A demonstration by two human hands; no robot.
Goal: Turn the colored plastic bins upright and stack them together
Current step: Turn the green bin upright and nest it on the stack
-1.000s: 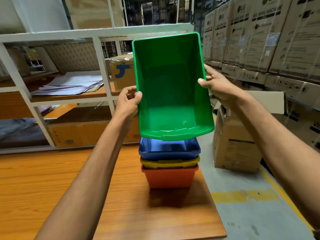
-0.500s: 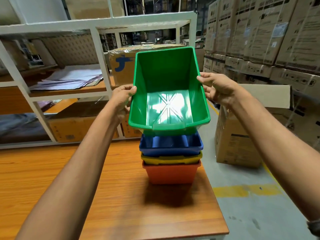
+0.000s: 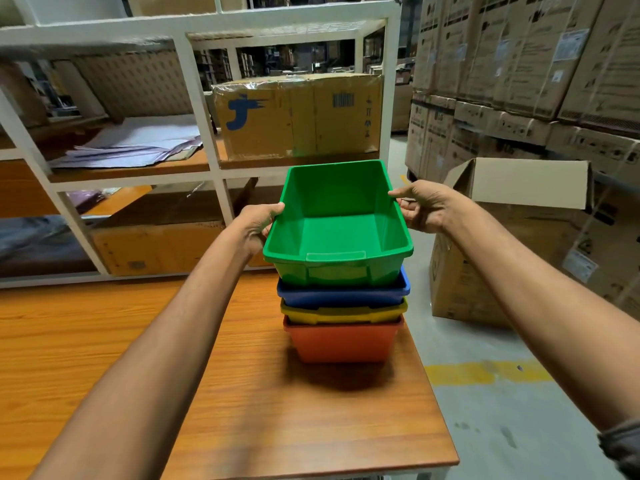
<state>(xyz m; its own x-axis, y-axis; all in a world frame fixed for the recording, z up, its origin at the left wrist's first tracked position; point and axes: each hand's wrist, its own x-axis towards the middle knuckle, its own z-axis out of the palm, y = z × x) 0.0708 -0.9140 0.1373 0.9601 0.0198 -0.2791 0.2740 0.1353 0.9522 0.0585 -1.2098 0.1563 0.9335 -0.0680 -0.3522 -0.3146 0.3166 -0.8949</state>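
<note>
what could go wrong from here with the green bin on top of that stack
1. The green bin stands high out of the blue bin, so it may not be fully nested; let go now, it could sit crooked.
2. The orange bin at the bottom stands near the table's right edge; an uneven push down might tip the pile toward the floor.
3. The left hand and right hand grip its rim, so fingers could be pinched as it seats.

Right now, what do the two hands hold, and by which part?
Both hold the green bin: the left hand grips its left rim, the right hand its right rim.
</note>
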